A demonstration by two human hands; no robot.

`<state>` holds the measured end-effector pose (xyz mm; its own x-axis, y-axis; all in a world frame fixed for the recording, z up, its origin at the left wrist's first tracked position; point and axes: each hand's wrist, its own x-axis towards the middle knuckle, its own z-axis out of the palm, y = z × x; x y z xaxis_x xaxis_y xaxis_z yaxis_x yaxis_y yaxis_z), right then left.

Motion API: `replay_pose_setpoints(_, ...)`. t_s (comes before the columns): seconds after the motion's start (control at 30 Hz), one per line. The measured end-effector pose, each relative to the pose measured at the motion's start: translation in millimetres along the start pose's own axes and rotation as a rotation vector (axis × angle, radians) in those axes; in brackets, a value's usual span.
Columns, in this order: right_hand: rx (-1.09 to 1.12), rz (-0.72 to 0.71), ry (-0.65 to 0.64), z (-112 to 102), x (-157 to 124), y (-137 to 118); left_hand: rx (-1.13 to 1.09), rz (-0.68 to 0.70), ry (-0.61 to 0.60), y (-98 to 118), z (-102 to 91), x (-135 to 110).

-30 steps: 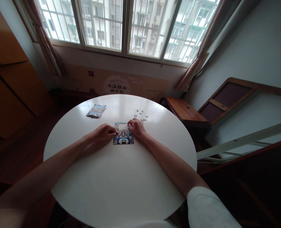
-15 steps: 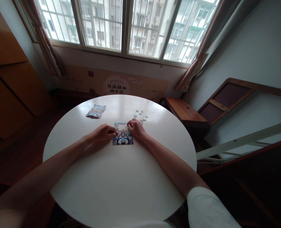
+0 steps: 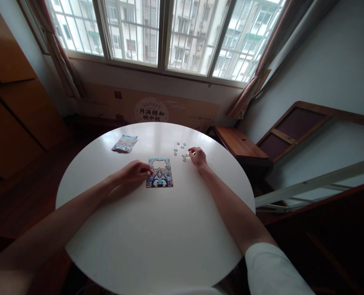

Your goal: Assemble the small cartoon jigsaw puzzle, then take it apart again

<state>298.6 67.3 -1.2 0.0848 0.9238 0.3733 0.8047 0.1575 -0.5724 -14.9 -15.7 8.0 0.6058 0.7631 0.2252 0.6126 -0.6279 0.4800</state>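
Note:
A small colourful jigsaw puzzle (image 3: 160, 175) lies near the middle of the round white table (image 3: 151, 233), with a gap of missing pieces near its top. My left hand (image 3: 135, 170) rests with curled fingers against the puzzle's left edge, holding it steady. My right hand (image 3: 197, 156) is out to the right of the puzzle, fingers bent down over the loose puzzle pieces (image 3: 180, 149). Its fingertips touch the nearest pieces; whether one is pinched I cannot see.
A printed packet (image 3: 124, 143) lies at the table's far left. A wooden bench (image 3: 237, 143) stands off the table's right side under the window. A folded wooden frame (image 3: 292, 127) leans on the right wall, and orange cabinets (image 3: 10, 114) line the left.
My right hand has left the puzzle's top right corner and moved right to the loose pieces. My left hand and the puzzle have stayed put.

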Motion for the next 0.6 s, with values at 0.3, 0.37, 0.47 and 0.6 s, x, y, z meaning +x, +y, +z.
replay_pose_setpoints(0.3,-0.005,0.056,-0.154,-6,4,21,0.018,-0.017,0.002,-1,2.3,0)
replay_pose_setpoints(0.37,-0.054,0.042,-0.167,-6,3,18,0.02,-0.016,0.002,0,1.8,1)
replay_pose_setpoints(0.47,-0.11,0.021,-0.178,-8,1,15,0.019,-0.013,-0.004,2,0.4,1)
replay_pose_setpoints(0.6,-0.154,0.024,-0.175,-8,1,14,0.016,-0.017,-0.002,4,-1.0,1)
